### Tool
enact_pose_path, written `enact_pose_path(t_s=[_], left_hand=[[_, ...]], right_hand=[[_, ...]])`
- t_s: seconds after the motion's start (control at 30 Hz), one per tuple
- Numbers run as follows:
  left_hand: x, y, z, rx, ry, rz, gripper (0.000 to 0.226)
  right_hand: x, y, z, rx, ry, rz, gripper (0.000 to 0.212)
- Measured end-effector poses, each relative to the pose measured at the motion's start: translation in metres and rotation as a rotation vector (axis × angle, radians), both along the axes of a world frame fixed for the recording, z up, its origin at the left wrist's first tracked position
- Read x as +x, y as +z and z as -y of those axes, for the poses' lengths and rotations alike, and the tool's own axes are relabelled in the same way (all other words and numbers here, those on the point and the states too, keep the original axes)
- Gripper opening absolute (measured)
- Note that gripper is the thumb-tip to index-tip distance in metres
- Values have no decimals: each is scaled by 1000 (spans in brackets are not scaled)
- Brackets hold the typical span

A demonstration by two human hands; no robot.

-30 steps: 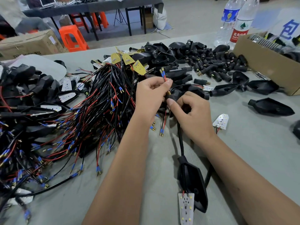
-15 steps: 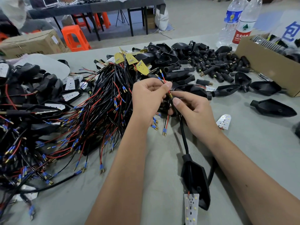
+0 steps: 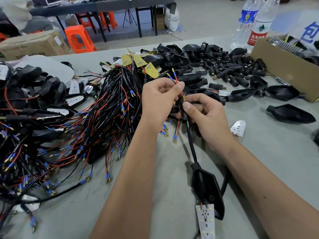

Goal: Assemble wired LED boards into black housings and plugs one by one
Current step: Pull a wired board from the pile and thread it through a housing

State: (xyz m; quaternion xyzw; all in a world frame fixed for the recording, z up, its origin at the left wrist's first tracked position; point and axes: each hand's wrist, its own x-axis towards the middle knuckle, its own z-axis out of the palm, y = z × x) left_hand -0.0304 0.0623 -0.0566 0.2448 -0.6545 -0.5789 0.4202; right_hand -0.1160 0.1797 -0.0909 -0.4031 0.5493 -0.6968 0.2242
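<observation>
Wires (image 3: 176, 80) pinched by left hand (image 3: 159, 99) fingers; right hand (image 3: 208, 116) fingers pinch the black plug (image 3: 183, 105).

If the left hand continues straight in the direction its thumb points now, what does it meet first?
The left hand pinches a red wire, with its thumb aimed right and slightly away. Probably it first meets the loose black housings just beyond; depth is unclear.

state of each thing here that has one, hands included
left hand: pinches the red and black wires
right hand: grips a black plug
black housing: lying open, wires threaded through
LED board: outside the housing, not seated
two bottles: upright
cardboard box: open
</observation>
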Motion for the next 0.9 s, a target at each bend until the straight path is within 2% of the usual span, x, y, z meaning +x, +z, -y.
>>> enact_pose_path(t_s=[0.13,0.33,0.47,0.67,0.8,0.9], left_hand=[[-3,-3,-1,-12,60,9,18],[-1,-3,0,-21,10,18,15],[-1,0,0,-38,59,-4,16],[-2,-2,-4,0,-58,104,18],[0,-3,-9,112,-113,141,29],[5,0,-7,242,-159,158,37]], right_hand=[[-5,2,-2,29,43,11,16],[-6,1,-3,18,73,5,16],[-7,1,-3,29,78,-18,17],[-4,3,-3,14,74,-10,12],[-4,1,-1,13,-18,61,4],[-9,-1,-2,-23,-92,150,7]])
